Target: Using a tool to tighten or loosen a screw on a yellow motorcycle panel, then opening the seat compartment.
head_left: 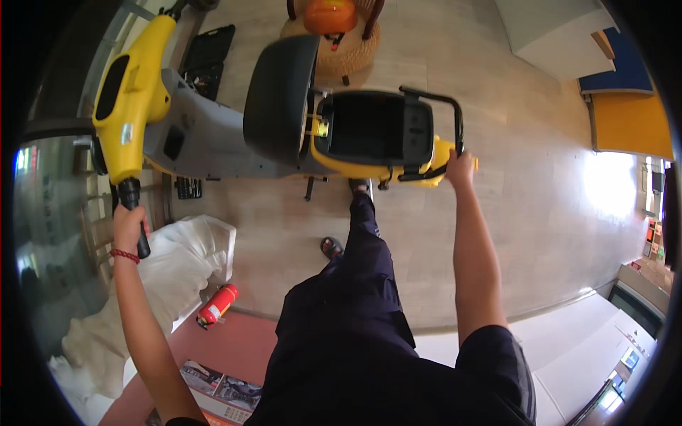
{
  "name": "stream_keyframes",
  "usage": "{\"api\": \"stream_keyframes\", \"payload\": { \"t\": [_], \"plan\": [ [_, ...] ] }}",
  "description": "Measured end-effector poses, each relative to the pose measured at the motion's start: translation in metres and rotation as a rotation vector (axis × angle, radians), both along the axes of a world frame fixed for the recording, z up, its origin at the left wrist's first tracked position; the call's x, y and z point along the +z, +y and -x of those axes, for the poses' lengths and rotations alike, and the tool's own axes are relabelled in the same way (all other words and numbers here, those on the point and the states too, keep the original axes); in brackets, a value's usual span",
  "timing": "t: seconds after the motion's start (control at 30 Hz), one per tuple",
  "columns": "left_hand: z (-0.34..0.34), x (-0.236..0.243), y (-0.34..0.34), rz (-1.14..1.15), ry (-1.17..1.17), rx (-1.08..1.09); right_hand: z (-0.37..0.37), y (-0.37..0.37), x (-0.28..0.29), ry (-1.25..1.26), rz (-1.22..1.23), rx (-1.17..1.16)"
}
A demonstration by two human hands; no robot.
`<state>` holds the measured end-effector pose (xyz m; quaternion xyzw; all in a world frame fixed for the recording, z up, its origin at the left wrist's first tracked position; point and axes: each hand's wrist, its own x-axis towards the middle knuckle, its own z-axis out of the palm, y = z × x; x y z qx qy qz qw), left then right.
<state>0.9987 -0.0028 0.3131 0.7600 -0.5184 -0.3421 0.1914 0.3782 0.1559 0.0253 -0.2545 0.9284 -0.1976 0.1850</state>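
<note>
A yellow and grey electric scooter [213, 131] stands crosswise before me, its front end to the left. My left hand [130, 227] is wrapped round the black handlebar grip [130, 192]. At the scooter's tail, my right hand [460, 169] grips the black rear grab rail [458, 121]. The black seat [278, 99] is tipped up on its hinge, and below it the black storage bin [369, 128] lies uncovered. A yellow handlebar cover [131, 92] holds a dark display. One of my feet [360, 186] is close to the scooter's near side.
A black tool case [207, 60] lies open beyond the scooter; a socket set [188, 188] sits nearer. White sheeting [167, 263] and a red fire extinguisher [217, 305] are at lower left. A chair with an orange seat [330, 15] stands at the far side. White cabinets [558, 35] border the right.
</note>
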Motion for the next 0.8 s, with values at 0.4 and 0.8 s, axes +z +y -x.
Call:
{"api": "stream_keyframes", "payload": {
  "t": [0.4,0.8],
  "plan": [
    [0.003,0.005,-0.001,-0.017,-0.023,0.067,-0.017,-0.002,0.04,-0.164,0.021,-0.051],
    [0.005,0.007,-0.002,-0.004,-0.018,0.044,-0.015,-0.007,0.029,-0.129,0.036,-0.04]
  ]
}}
